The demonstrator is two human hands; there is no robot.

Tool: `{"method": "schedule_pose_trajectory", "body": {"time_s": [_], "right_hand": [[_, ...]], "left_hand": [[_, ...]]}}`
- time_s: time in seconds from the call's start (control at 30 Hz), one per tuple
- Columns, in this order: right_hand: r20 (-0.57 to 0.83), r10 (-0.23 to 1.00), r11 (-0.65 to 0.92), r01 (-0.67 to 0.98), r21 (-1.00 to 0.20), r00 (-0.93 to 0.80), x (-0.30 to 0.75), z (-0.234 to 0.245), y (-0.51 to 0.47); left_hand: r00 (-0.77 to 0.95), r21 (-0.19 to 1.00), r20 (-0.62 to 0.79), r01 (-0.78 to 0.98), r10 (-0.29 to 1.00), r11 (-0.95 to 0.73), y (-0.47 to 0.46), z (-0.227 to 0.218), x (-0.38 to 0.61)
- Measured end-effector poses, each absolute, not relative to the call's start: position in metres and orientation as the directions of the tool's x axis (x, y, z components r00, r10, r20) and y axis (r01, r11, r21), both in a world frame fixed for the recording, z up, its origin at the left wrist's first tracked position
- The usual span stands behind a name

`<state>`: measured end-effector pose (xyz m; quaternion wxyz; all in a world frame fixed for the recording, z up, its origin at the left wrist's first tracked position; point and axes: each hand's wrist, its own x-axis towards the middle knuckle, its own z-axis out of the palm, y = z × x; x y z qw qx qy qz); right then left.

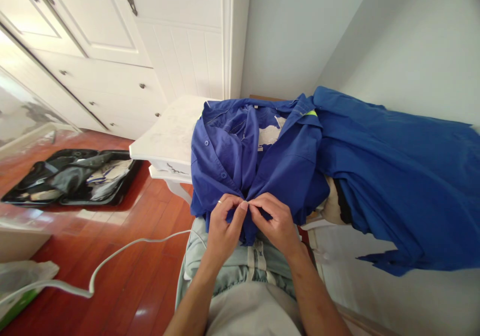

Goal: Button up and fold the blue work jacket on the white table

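A blue button-up work shirt [225, 151] lies open on a small white table [168, 136] in front of me, its lower edge hanging toward my lap. My left hand [224, 226], with a ring on one finger, pinches the left front edge near the hem. My right hand [275, 221] pinches the right front edge, and the two hands meet at the shirt's opening. A neon yellow patch [310, 112] shows near the collar. More blue cloth [405, 176] spreads to the right over a white bed.
A white wardrobe with drawers [123, 91] stands behind the table. An open black suitcase [71, 176] lies on the red wooden floor at the left. A white cable [123, 251] runs across the floor. A white bag [22, 276] sits at the lower left.
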<state>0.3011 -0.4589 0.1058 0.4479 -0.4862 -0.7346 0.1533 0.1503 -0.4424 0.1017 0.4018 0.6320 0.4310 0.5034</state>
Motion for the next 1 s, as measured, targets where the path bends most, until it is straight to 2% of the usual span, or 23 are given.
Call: {"method": "schedule_pose_trajectory", "body": {"time_s": [0.33, 0.57, 0.7, 0.83, 0.9, 1.0], "right_hand": [[0.533, 0.835, 0.509, 0.56, -0.653, -0.138, 0.298, 0.103, -0.46], [0.48, 0.864, 0.485, 0.509, -0.711, -0.153, 0.3, 0.106, -0.462], [0.463, 0.879, 0.457, 0.476, -0.751, -0.112, 0.299, 0.108, -0.463], [0.476, 0.878, 0.439, 0.472, -0.764, -0.046, 0.298, 0.108, -0.463], [0.493, 0.87, 0.441, 0.47, -0.764, -0.014, 0.298, 0.108, -0.464], [0.504, 0.864, 0.445, 0.46, -0.769, 0.005, 0.299, 0.108, -0.464]], "left_hand": [[0.178, 0.999, 0.045, -0.011, 0.983, -0.044, -0.432, 0.091, 0.141], [0.236, 0.997, -0.015, -0.072, 0.972, 0.033, -0.434, 0.095, 0.142], [0.236, 0.997, 0.02, -0.076, 0.971, -0.002, -0.435, 0.095, 0.144], [0.103, 0.994, 0.102, -0.049, 0.989, -0.098, -0.438, 0.092, 0.145], [0.056, 0.981, 0.194, -0.007, 0.979, -0.194, -0.44, 0.095, 0.144], [0.079, 0.919, 0.371, 0.114, 0.925, -0.378, -0.444, 0.103, 0.143]]}}
